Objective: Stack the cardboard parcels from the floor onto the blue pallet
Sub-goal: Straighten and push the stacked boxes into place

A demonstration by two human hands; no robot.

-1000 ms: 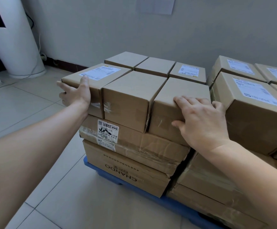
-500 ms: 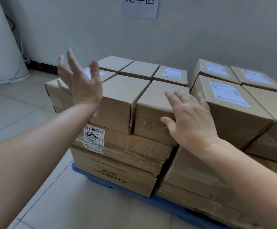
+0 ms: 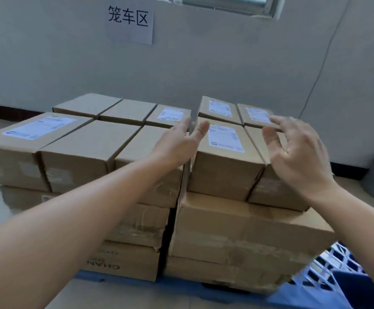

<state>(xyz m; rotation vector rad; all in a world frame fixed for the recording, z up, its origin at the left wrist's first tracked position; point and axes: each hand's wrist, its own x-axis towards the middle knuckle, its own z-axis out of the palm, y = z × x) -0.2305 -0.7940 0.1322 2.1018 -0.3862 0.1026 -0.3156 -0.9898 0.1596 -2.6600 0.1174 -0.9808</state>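
Both hands have shifted to the right since half a second ago. Our left hand [image 3: 181, 143], then raised over the far-left parcel, now lies at the dark gap [image 3: 189, 166] between the two blocks of parcels. Our right hand [image 3: 299, 157] has lifted off the cardboard and hangs in the air at centre right.

The left hand's fingers are straight and close together, edge-on along the gap, with the thumb reaching toward the near-left corner of the labelled parcel [image 3: 222, 175]. Whether the fingers actually press the cardboard we cannot tell. The right hand is spread, fingers loosely bent, holding nothing and blurred, over the parcel beside the labelled one.

We judge that the hands bracket the labelled parcel to square it up or close the gap, since the right block sits a little apart from the left.

Parcels [image 3: 88, 150] fill the middle of the frame, stacked in layers on the pallet [image 3: 310, 296], whose blue shows at lower right. No parcel on the floor is in view, so the stacking looks nearly done.
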